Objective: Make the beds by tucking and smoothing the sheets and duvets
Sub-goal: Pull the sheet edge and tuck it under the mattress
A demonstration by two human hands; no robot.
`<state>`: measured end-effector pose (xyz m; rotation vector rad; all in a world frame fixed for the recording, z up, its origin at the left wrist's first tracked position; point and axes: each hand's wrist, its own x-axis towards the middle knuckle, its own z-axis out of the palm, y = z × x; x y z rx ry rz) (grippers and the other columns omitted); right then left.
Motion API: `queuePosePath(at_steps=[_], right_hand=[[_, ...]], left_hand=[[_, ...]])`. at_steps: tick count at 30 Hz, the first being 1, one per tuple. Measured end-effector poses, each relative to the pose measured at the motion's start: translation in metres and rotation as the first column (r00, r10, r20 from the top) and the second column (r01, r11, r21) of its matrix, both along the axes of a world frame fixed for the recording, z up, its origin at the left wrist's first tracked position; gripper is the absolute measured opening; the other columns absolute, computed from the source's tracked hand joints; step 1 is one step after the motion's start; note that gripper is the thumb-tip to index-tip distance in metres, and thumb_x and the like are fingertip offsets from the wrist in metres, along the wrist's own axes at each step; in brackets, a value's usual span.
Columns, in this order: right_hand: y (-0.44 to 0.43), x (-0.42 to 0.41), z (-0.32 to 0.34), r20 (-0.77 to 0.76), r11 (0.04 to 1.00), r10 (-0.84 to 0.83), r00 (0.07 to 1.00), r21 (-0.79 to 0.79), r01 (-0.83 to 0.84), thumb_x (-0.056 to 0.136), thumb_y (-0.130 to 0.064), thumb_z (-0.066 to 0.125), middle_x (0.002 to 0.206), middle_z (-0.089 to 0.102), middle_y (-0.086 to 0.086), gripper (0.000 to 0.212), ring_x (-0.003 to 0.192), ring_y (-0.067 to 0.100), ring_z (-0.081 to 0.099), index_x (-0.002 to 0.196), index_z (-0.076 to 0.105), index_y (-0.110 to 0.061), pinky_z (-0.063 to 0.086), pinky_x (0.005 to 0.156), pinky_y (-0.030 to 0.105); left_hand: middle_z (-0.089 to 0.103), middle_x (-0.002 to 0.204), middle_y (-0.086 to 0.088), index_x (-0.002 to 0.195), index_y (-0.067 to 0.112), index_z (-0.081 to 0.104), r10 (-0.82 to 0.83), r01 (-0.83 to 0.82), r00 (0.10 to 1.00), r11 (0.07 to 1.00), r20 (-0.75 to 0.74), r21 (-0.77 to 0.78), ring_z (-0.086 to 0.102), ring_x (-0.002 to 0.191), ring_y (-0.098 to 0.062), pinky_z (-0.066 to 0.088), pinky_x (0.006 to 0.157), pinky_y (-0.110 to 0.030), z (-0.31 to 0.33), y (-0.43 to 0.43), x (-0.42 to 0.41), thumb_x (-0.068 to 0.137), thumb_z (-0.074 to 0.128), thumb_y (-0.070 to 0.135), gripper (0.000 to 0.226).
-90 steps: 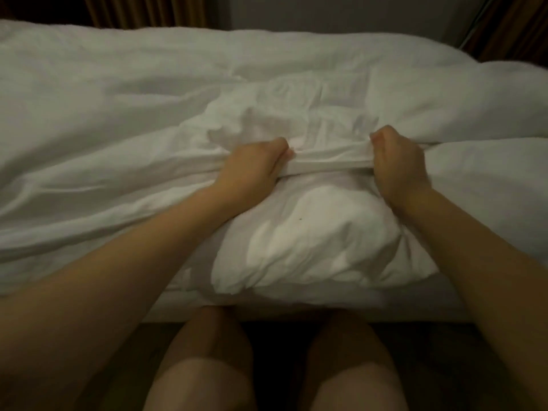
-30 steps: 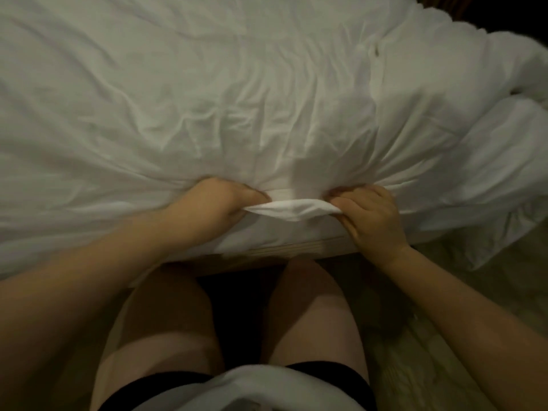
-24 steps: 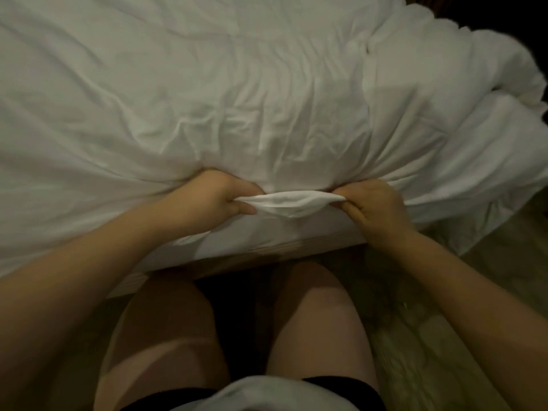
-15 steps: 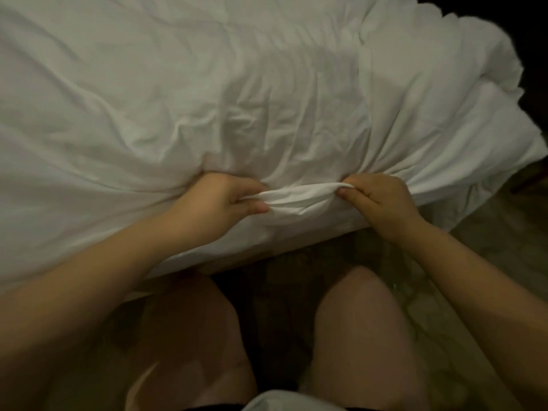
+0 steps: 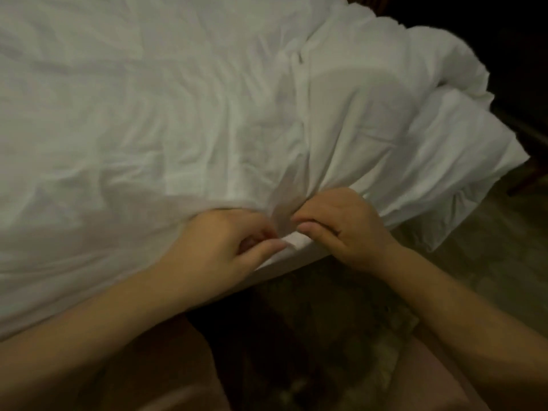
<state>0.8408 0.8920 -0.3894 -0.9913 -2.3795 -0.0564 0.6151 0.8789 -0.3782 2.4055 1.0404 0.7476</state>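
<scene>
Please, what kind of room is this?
Probably a bedroom, dimly lit. A wrinkled white sheet covers a bed, a puffy white duvet is bunched at the right, and the left hand and right hand pinch the sheet's edge.

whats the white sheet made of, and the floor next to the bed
White sheet: thin woven cloth, probably cotton or a cotton blend, with a matte finish. It creases finely and bunches where the left hand and right hand pinch it. Floor: pale and mottled, but dim and blurred. It may be stone tile or patterned carpet; I cannot tell which.
</scene>
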Motion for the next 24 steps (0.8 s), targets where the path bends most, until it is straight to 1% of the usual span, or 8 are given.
queuePosePath(at_steps=[3,6,8,13,15,17,20,24], right_hand=[[0.022,0.036,0.017,-0.114,0.977,0.089,0.989,0.201,-0.065,0.099,-0.032,0.043,0.082,0.069,0.002,0.041,0.076,0.020,0.061,0.083,0.072,-0.009,0.042,0.072,0.034],[0.054,0.091,0.035,-0.250,0.932,0.070,0.966,0.362,0.026,0.098,-0.028,0.046,0.081,0.069,0.007,0.038,0.075,0.027,0.063,0.082,0.071,-0.006,0.043,0.071,0.037],[0.088,0.134,0.042,-0.355,0.918,0.036,0.934,0.382,0.110,0.096,-0.025,0.050,0.082,0.069,0.009,0.031,0.076,0.027,0.061,0.084,0.070,-0.004,0.043,0.072,0.037],[0.191,0.236,0.030,-0.550,0.978,-0.076,0.832,0.120,0.169,0.094,-0.033,0.044,0.084,0.064,-0.002,0.031,0.079,0.019,0.056,0.085,0.067,-0.014,0.042,0.075,0.034],[0.219,0.258,0.012,-0.600,0.986,-0.137,0.788,-0.004,0.168,0.092,-0.044,0.038,0.088,0.065,-0.002,0.042,0.084,0.021,0.057,0.084,0.067,-0.014,0.044,0.077,0.040],[0.230,0.262,0.001,-0.618,0.991,-0.103,0.780,0.000,0.132,0.094,-0.051,0.033,0.092,0.068,0.002,0.053,0.089,0.025,0.059,0.088,0.069,-0.012,0.044,0.082,0.040],[0.230,0.261,0.003,-0.654,0.997,-0.010,0.756,0.055,0.061,0.095,-0.043,0.038,0.097,0.069,0.000,0.046,0.094,0.017,0.057,0.091,0.071,-0.012,0.036,0.092,0.023],[0.224,0.264,0.006,-0.812,0.999,0.003,0.584,0.024,0.029,0.091,-0.035,0.048,0.092,0.060,-0.003,0.035,0.088,0.006,0.051,0.090,0.068,-0.006,0.030,0.087,0.004]], left_hand=[[0.057,0.063,0.018,0.084,0.034,0.065,0.025,-0.027,0.994,0.999,0.108,0.019,0.055,0.066,0.007,0.036,0.060,-0.005,0.015,0.007,0.053,0.086,0.046,0.049,0.024],[0.064,0.092,0.020,0.098,0.033,0.059,0.127,-0.145,0.979,0.984,0.161,0.108,0.058,0.076,0.007,0.039,0.065,-0.004,0.029,0.022,0.107,0.084,0.047,0.046,0.023],[0.065,0.090,0.020,0.100,0.033,0.060,0.182,-0.214,0.966,0.962,0.186,0.170,0.058,0.083,0.009,0.041,0.072,-0.003,0.039,0.034,0.145,0.084,0.048,0.044,0.023],[0.061,0.108,0.013,0.103,0.030,0.065,0.229,-0.262,0.963,0.911,0.139,0.318,0.056,0.100,0.001,0.042,0.086,-0.012,0.056,0.084,0.248,0.087,0.048,0.044,0.027],[0.057,0.118,0.012,0.110,0.037,0.060,0.241,-0.266,0.963,0.922,0.120,0.283,0.051,0.110,0.004,0.036,0.094,-0.008,0.058,0.109,0.281,0.087,0.045,0.057,0.034],[0.051,0.125,0.012,0.117,0.038,0.057,0.272,-0.279,0.960,0.920,0.066,0.274,0.042,0.119,0.004,0.028,0.101,-0.006,0.056,0.135,0.303,0.086,0.035,0.069,0.050],[0.051,0.131,-0.002,0.121,0.017,0.062,0.406,-0.376,0.913,0.874,-0.038,0.308,0.040,0.124,-0.007,0.023,0.103,-0.009,0.050,0.167,0.315,0.085,0.042,0.061,0.060],[0.047,0.137,-0.011,0.128,0.016,0.057,0.587,-0.512,0.782,0.797,-0.208,0.321,0.042,0.125,-0.022,0.020,0.101,-0.012,0.047,0.197,0.320,0.078,0.057,0.054,0.062]])
